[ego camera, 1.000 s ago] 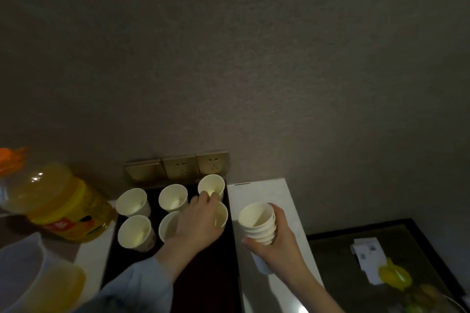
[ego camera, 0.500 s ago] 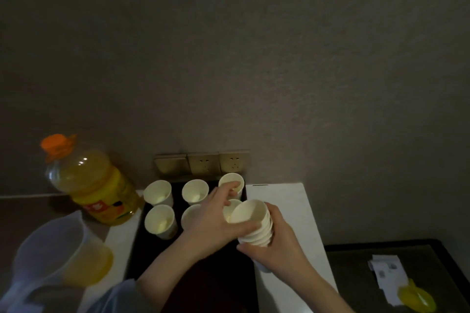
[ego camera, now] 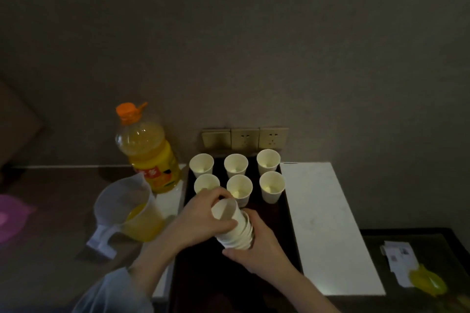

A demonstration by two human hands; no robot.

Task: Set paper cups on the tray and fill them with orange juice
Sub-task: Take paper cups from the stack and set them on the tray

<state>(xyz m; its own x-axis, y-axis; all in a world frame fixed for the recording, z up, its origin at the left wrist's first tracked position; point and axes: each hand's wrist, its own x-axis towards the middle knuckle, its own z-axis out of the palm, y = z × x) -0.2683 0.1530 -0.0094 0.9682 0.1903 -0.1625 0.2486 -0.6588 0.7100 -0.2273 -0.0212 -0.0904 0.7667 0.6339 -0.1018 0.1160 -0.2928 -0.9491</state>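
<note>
Several white paper cups (ego camera: 271,186) stand in two rows at the far end of the dark tray (ego camera: 284,221). Over the tray's middle my right hand (ego camera: 262,244) grips a stack of paper cups (ego camera: 237,232) from below. My left hand (ego camera: 201,216) grips the top cup (ego camera: 225,209) of that stack, which sticks out tilted to the left. A big orange juice bottle (ego camera: 150,152) with an orange cap stands left of the tray. In front of it sits a clear jug (ego camera: 127,211) partly filled with juice.
A white counter top (ego camera: 328,223) lies right of the tray. Wall sockets (ego camera: 245,138) sit just behind the cups. At the lower right a dark glass table holds papers (ego camera: 399,259) and a yellow object (ego camera: 429,282). A pink shape (ego camera: 10,218) shows at the far left.
My left hand left the cups on the tray, came back to the stack and now grips its top cup, which has slid partly out. The view has shifted left and down.
</note>
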